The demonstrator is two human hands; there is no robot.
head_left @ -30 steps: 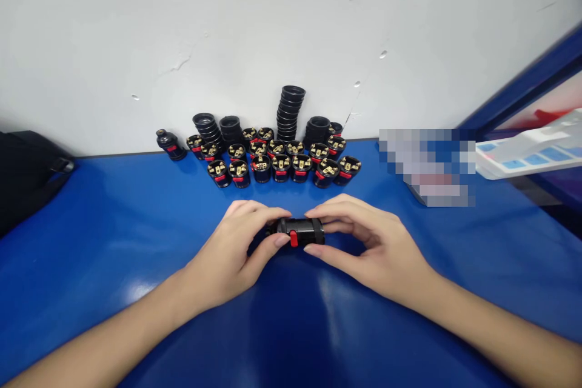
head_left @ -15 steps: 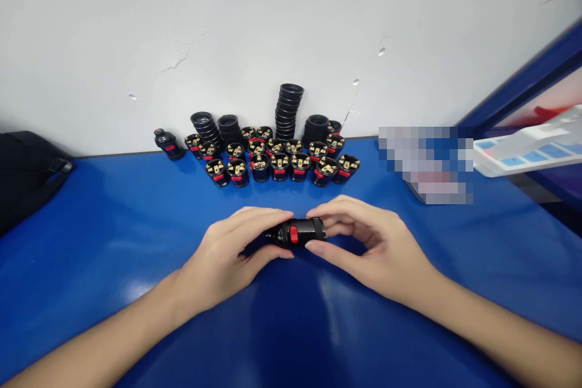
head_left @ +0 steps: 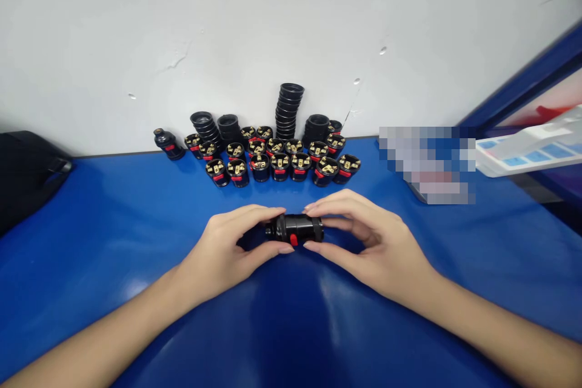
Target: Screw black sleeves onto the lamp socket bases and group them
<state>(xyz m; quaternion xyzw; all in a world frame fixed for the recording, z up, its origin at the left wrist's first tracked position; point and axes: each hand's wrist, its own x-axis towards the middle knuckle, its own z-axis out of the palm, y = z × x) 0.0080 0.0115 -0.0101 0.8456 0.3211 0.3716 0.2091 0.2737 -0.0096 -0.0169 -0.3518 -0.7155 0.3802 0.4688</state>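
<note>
Lamp-holder (head_left: 294, 228), black with a red button, lies sideways just above the blue table (head_left: 113, 236), pinched at its narrow end by the left hand (head_left: 227, 251) and at its wide end by the right hand (head_left: 368, 242); the two halves look mid-joining, so a firm counter-twist seems needed. Loose holder bodies (head_left: 279, 163) and stacked rings (head_left: 288, 112) stand by the wall.

The left hand (head_left: 227, 248) and right hand (head_left: 377, 242) covered both ends of the black lamp socket (head_left: 294, 229), leaving only its middle and part of a red switch visible. A pixelated patch (head_left: 426, 163) hid an object at the right. The black bag (head_left: 27, 173) was cut off by the left edge, both forearms by the bottom edge
</note>
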